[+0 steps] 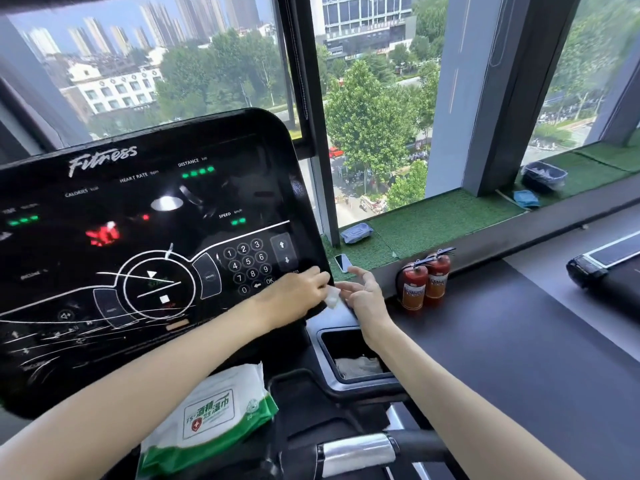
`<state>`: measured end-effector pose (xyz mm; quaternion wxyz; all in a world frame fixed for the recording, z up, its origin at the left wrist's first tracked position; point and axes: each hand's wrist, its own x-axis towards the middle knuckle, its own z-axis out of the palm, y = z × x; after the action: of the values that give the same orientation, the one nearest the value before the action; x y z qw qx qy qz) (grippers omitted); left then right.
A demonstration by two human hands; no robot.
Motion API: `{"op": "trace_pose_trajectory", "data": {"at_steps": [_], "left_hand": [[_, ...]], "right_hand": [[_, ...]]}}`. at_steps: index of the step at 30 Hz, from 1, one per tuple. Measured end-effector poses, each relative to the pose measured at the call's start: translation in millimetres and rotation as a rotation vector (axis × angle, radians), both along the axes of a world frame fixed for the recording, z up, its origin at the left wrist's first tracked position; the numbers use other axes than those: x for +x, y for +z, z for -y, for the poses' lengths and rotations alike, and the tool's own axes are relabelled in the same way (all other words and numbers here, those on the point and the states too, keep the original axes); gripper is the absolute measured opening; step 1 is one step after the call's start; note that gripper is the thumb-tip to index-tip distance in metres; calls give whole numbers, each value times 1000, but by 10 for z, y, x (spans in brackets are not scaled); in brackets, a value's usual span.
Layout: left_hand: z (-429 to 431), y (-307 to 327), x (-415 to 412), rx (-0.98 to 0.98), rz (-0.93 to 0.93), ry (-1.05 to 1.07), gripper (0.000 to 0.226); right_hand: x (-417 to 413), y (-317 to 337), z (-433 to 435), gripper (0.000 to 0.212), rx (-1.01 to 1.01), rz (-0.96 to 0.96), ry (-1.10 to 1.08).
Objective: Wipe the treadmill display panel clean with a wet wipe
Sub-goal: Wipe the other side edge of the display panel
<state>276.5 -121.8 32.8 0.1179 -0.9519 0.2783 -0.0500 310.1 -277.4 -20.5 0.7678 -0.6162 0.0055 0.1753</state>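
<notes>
Left grip (298,292) is closed on the wipe (331,298), a small folded white pad pinched at its fingertips and held against the lower right corner of the panel (194,237), just below the keypad (247,266). That is where the task's thing sits now: at the very edge of the glass. Folding it small probably gives a firm pad for working into the corner.

Right grip (363,294) is wide, fingers spread, holding nothing. Its fingertips are just beside the wipe; whether they touch it I cannot tell. It looks placed to take the wipe over or to refold it, as I judge it.

White streaks (52,337) cross the lower left of the panel, so much of the surface seems unwiped, and the job looks far from done.

Below the panel the pack (214,410) lies within easy reach for a fresh sheet. A crumpled sheet (356,367) sits in the tray (323,344) beside it, likely a handy place for used ones. On the sill a phone (343,262) lies near two extinguishers (426,282), well out of the wiping path.
</notes>
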Motion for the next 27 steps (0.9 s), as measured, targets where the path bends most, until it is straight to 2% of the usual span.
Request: {"op": "trace_pose_trajectory", "data": {"at_steps": [2, 3, 5, 7, 9, 12, 13, 15, 17, 21, 25, 27], "left_hand": [[24, 68, 32, -126, 92, 83, 31], [39, 62, 13, -117, 83, 66, 33], [45, -20, -61, 46, -75, -7, 31], [61, 27, -96, 142, -207, 8, 30], [93, 145, 10, 115, -128, 63, 34], [92, 227, 72, 29, 138, 95, 30], [90, 192, 43, 68, 171, 51, 27], [83, 77, -44, 264, 179, -100, 12], [64, 65, -51, 363, 198, -173, 8], [59, 430, 210, 233, 395, 6, 23], [-39, 760, 348, 53, 543, 254, 45], [-117, 886, 391, -22, 553, 326, 51]], "right_hand": [[-5, 10, -4, 61, 19, -9, 8], [-8, 22, 3, 60, 23, -8, 11], [-16, 52, 25, 59, 13, 7, 24], [-2, 54, 25, 59, 12, 10, 35], [20, 63, 9, 56, -2, 2, 39], [27, 87, 24, 55, -5, -9, 43], [26, 86, 34, 56, -7, -6, 49], [32, 89, 55, 57, -36, 4, 63], [44, 94, 51, 57, -81, 13, 67], [36, 187, 7, 59, -199, 83, 91], [46, 316, -64, 74, -446, 357, 150], [42, 376, -146, 77, -549, 529, 162]]}}
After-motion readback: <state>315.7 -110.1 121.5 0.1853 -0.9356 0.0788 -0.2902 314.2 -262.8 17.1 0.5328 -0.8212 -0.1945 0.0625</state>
